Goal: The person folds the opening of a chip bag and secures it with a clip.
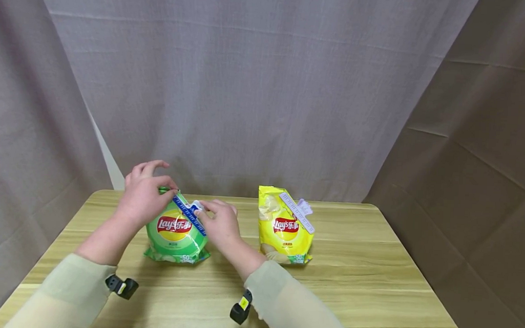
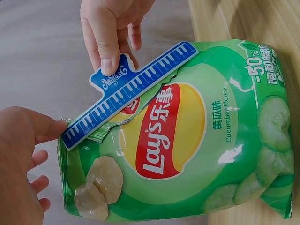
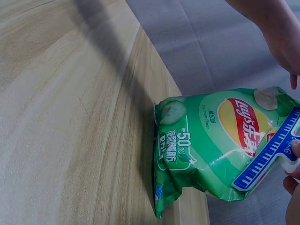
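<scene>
A green bag of potato chips (image 1: 164,240) stands on the table to the left, its opened top folded down at a slant. A blue bag clip (image 2: 140,86) with a piano-key pattern lies across the fold. My right hand (image 1: 221,225) pinches the clip's handle, thumb on the front face; its fingers behind are partly hidden. At the bag's upper left corner, my left hand (image 1: 142,198) pinches the edge between thumb and forefinger, right beside the clip's end. The other left fingers are lifted away from the bag.
To the right a yellow bag of potato chips (image 1: 281,240) stands upright with a pale purple clip (image 1: 296,212) across its slanted top. Both bags are on a wooden table (image 1: 354,285). A grey curtain (image 1: 265,95) hangs behind the table's back edge.
</scene>
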`<state>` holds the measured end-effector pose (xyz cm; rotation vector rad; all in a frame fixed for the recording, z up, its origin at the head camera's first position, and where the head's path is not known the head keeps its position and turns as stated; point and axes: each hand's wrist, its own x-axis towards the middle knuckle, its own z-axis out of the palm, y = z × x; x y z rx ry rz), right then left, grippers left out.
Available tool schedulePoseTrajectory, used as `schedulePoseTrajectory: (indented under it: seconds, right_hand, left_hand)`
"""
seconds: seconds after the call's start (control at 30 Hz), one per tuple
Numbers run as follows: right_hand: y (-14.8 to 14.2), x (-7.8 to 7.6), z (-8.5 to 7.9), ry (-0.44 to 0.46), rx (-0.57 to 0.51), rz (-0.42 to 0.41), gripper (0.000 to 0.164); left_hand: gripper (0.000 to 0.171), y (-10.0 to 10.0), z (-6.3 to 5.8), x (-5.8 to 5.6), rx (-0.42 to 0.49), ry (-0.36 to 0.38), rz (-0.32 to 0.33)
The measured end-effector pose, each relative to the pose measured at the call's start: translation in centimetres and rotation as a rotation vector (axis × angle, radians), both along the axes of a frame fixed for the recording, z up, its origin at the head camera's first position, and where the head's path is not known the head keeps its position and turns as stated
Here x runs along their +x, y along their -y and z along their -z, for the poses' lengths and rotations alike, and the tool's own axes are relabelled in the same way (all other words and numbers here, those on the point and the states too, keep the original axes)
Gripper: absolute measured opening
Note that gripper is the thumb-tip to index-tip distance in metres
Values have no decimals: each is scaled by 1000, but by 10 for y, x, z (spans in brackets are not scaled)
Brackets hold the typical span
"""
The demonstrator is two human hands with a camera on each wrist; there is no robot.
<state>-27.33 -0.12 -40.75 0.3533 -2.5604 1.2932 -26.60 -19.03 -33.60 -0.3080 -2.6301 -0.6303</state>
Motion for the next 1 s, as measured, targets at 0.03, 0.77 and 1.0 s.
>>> schedulePoseTrajectory:
  seconds: [0.03,0.77,1.0]
  right_hand:
    - [0,0,0,3,-2,0,31]
    - [0,0,0,-24,-8,-17,31]
    - [-2,0,1,-50,-11,-30,33]
  left_hand:
    - [7,0,0,0,2,-1,-1]
    - [10,-2,4,0,14,-10,-13]
    - [11,-3,7,-1,29,-13,-10]
